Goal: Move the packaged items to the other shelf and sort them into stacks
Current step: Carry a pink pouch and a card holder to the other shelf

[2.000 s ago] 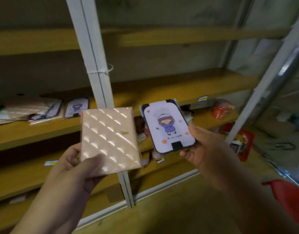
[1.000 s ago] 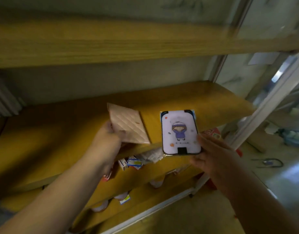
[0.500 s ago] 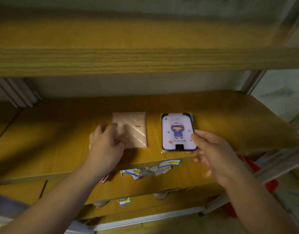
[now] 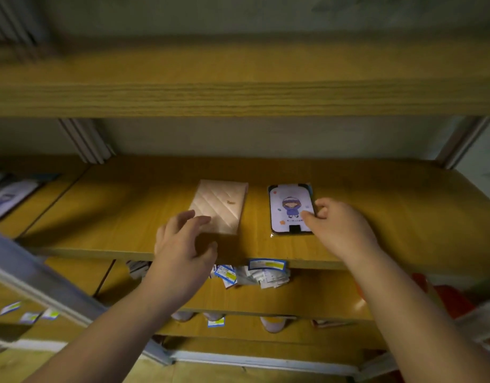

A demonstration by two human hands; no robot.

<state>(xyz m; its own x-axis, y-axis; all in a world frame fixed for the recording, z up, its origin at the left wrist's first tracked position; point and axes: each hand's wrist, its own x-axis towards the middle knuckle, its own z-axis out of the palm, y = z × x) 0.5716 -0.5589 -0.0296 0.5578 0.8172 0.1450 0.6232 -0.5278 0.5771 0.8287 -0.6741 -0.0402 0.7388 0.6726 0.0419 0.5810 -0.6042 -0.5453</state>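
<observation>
Two packaged items lie flat on the yellow-brown wooden shelf board [image 4: 390, 211], a little apart: a pale pink quilted rectangular packet [image 4: 220, 207] on the left and a clear-wrapped card with a cartoon figure in a purple coat [image 4: 290, 208] on the right. The left hand [image 4: 183, 244] hovers over the near left corner of the pink packet with its fingers [image 4: 195, 221] spread and relaxed, gripping nothing; whether the tips touch the packet I cannot tell. The right hand [image 4: 340, 228] sits at the right edge of the cartoon card, its thumb lying on the card's face and the other fingers loosely curled at the edge, more a light touch than a firm hold. Both items lie close to the shelf's near edge, so the likeliest slip is a hand catching one as it draws away and pulling it off the lip onto the lower shelf [image 4: 307, 294], where small blue-and-white labelled packets [image 4: 246, 275] already lie jumbled. The card's glossy wrap looks slippery, so a stack built on it could slide. The pink packet lies slightly askew, which could make a stack lean. With the two bases this close, growing stacks may also crowd each other.
</observation>
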